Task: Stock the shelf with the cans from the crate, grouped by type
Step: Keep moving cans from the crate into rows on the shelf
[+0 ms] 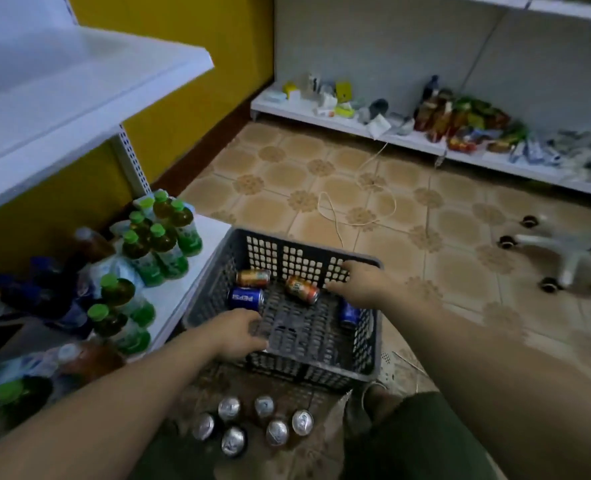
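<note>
Cans (pixel 245 298): four in the crate (pixel 304 370) on the tile floor (pixel 460 220), six outside. My right hand (pixel 356 282) is spread; left hand (pixel 235 336), can't tell.

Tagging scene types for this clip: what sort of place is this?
Probably a small shop: white retail shelving, green-capped drink bottles grouped on its low board, and colourful snack packets along the far low shelf.
</note>
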The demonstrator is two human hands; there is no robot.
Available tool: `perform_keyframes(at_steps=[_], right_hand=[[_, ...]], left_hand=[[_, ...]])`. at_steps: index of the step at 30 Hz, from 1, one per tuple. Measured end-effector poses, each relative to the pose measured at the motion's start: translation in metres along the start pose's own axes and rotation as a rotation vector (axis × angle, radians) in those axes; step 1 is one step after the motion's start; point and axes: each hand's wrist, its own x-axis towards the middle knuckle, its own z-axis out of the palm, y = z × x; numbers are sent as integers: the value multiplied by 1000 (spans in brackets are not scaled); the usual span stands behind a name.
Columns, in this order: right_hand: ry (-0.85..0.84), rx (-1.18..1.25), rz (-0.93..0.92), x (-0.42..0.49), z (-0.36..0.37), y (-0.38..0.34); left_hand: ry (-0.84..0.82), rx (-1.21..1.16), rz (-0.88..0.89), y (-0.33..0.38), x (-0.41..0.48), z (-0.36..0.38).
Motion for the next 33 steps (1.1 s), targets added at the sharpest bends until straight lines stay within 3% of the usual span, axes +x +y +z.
perform_keyframes(at_steps=[7, 15, 20, 24, 28, 33], right_hand=[[-176, 61, 55, 117, 79, 29], [-358, 138, 18, 234, 195, -7], [-487, 112, -120, 286, 274, -43], [-535, 44, -346, 308, 323, -67], [-504, 97, -448, 312, 335, -77], [-343, 384, -321, 284, 302, -61]], left_hand=[[-25, -68, -60, -46, 117, 6], [-100, 37, -174, -129, 229, 22], [-153, 88, -202, -165, 274, 48], [-195, 26, -152, -189, 291, 62], [-170, 9, -150, -202, 295, 66], [-72, -228, -67, -186, 268, 51]])
